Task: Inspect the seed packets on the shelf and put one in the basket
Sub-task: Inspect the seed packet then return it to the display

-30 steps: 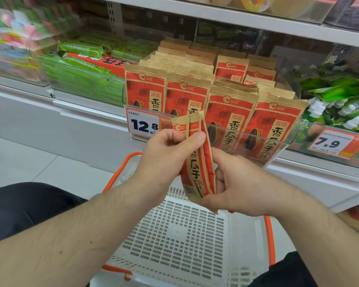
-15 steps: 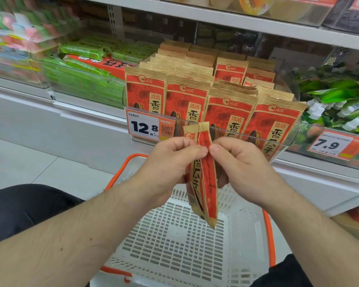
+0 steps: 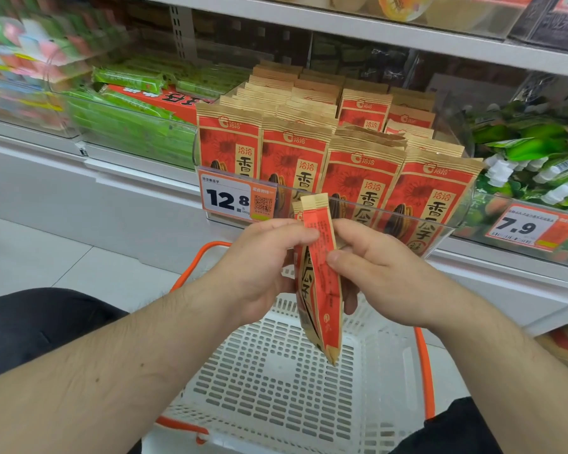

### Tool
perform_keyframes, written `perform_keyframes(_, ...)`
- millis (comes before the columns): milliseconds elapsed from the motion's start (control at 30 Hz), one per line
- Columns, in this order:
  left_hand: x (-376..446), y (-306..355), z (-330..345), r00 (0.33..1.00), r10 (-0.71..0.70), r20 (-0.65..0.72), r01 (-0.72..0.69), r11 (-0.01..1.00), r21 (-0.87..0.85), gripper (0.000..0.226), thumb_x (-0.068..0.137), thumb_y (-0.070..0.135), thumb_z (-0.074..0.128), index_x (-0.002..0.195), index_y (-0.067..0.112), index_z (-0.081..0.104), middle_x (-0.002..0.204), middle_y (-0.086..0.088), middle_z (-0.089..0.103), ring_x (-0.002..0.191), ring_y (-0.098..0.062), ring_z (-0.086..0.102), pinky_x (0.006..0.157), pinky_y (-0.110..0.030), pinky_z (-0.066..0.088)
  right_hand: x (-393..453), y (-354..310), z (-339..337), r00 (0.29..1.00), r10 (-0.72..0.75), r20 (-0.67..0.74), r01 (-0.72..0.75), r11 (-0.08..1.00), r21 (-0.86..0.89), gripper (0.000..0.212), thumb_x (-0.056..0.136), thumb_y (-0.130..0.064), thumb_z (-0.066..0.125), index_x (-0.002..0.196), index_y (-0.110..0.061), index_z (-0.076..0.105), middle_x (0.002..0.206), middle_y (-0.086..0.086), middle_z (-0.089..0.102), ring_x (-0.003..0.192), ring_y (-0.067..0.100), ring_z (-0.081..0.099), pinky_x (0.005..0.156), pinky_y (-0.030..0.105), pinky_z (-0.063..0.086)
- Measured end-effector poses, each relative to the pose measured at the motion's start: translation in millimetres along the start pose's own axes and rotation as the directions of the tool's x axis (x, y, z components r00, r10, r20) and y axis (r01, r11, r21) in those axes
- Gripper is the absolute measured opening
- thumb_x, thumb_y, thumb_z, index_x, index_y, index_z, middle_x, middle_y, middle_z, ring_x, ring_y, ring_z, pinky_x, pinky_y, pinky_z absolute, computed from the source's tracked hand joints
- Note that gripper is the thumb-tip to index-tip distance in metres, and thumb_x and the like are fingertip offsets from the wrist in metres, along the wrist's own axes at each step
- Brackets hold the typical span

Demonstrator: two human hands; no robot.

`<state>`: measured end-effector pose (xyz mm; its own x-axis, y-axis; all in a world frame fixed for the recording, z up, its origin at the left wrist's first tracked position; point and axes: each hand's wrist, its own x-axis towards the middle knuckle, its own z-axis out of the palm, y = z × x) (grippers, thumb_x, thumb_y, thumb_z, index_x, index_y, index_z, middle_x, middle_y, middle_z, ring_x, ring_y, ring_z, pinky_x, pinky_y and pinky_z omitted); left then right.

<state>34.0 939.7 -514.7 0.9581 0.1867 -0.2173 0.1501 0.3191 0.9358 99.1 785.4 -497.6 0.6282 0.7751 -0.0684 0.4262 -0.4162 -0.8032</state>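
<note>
Left hand (image 3: 259, 267): fingers curled round the upper left edge of the held seed packet (image 3: 318, 276), thumb across its top near the seal. Held seed packet: red and tan pouch, turned edge-on to the camera, upright and slightly tilted, between the two hands and directly above the basket (image 3: 276, 371); more than one packet may be pinched together, cannot tell. Judged light, flexible, paper-faced with a loose fill that shifts; not fragile, though the flat seals crease readily. Best held at the top seal or by the side edges, where the pouch is thinnest and stiffest; the swollen middle would slide under a pinch. Right hand (image 3: 374, 273): thumb and fingers pinching the packet's right face, just right of the left hand. Beyond both hands: shelf (image 3: 138, 198) carrying rows of matching seed packets (image 3: 361, 178) standing upright behind a clear front lip, with a price tag (image 3: 230, 199) ahead of the left hand. Below the hands: white slotted basket with orange handles, nothing visible in it.
</note>
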Motion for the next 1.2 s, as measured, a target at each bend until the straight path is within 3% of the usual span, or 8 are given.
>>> perform_keyframes(133,1.2,-0.8,-1.0,1.000,-0.002,0.014,0.002,1.000,-0.001,0.034,0.095,0.011,0.053,0.066,0.018,0.070,0.070,-0.004,0.065,0.070,-0.019,0.064,0.066,-0.041,0.050,-0.7,-1.0,-2.5,0.998,-0.030,0.056,0.031,0.999,-0.013,0.030,0.106,-0.018,0.043,0.129,-0.032,0.056,0.081,0.001,0.074,0.062,0.013,0.066,0.062,0.035,0.056)
perform_keyframes(267,1.0,1.0,-0.5,1.000,-0.016,0.004,0.016,0.999,-0.036,0.034,0.094,0.012,0.051,0.065,0.019,0.066,0.064,-0.001,0.059,0.068,-0.018,0.059,0.064,-0.039,0.050,-3.3,-2.5,-6.4,0.982,-0.011,0.187,0.006,0.999,0.032,0.058,0.100,-0.011,0.055,0.145,-0.044,0.038,0.083,0.015,0.072,0.068,0.030,0.068,0.065,0.044,0.059)
perform_keyframes(333,0.8,1.7,-0.7,1.000,-0.015,0.000,0.015,0.999,-0.040,0.028,0.094,0.013,0.051,0.069,0.017,0.063,0.064,-0.001,0.057,0.068,-0.017,0.058,0.064,-0.040,0.049,-3.9,-2.8,-6.4,0.975,-0.005,0.223,-0.008,0.998,0.057,0.067,0.099,-0.007,0.056,0.149,-0.044,0.032,0.084,0.019,0.071,0.065,0.024,0.067,0.065,0.044,0.059)
perform_keyframes(467,1.6,0.0,-1.6,1.000,-0.016,-0.010,0.015,0.999,-0.043,0.026,0.094,0.012,0.051,0.070,0.016,0.062,0.065,-0.001,0.056,0.072,-0.019,0.056,0.064,-0.040,0.049,-4.9,-5.3,-6.5,0.964,0.003,0.268,-0.019,0.998,0.056,0.070,0.101,-0.005,0.054,0.153,-0.042,0.025,0.082,0.017,0.071,0.063,0.020,0.067,0.068,0.040,0.058)
perform_keyframes(633,3.2,1.1,-1.6,1.000,-0.013,-0.008,0.012,0.997,-0.081,0.018,0.093,0.014,0.051,0.081,0.014,0.063,0.071,-0.002,0.056,0.070,-0.018,0.055,0.065,-0.039,0.049,-6.8,-10.1,-6.8,0.925,0.065,0.374,-0.061,0.998,-0.023,0.106,0.086,0.000,0.072,0.152,-0.052,0.009,0.089,0.016,0.074,0.077,0.033,0.073,0.071,0.050,0.062)
perform_keyframes(833,3.9,1.3,-2.2,1.000,-0.004,0.009,0.005,0.997,-0.083,0.020,0.093,0.013,0.050,0.078,0.014,0.063,0.070,-0.002,0.057,0.071,-0.019,0.055,0.067,-0.040,0.050,-7.5,-8.1,-5.4,0.897,0.023,0.441,-0.073,0.993,0.096,0.105,0.088,0.013,0.063,0.151,-0.051,0.010,0.088,0.018,0.071,0.078,0.042,0.071,0.071,0.045,0.059)
perform_keyframes(1067,3.9,0.4,-1.8,1.000,-0.015,0.018,0.017,0.993,-0.114,0.019,0.093,0.014,0.050,0.078,0.015,0.062,0.070,-0.001,0.057,0.072,-0.019,0.054,0.070,-0.042,0.047,-8.3,-5.2,-7.7,0.882,0.018,0.470,-0.056,0.996,0.067,0.107,0.086,0.012,0.066,0.151,-0.051,0.008,0.087,0.018,0.072,0.078,0.039,0.072,0.074,0.048,0.060)
perform_keyframes(1200,5.6,-2.0,-3.8,1.000,0.015,0.027,-0.012,0.996,-0.090,0.028,0.094,0.013,0.055,0.067,0.017,0.060,0.071,-0.004,0.060,0.077,-0.022,0.056,0.072,-0.045,0.048,-8.4,-4.8,-7.3,0.917,0.056,0.395,-0.062,0.998,0.003,0.092,0.085,0.005,0.071,0.148,-0.042,0.024,0.093,0.017,0.072,0.077,0.038,0.071,0.064,0.039,0.060)
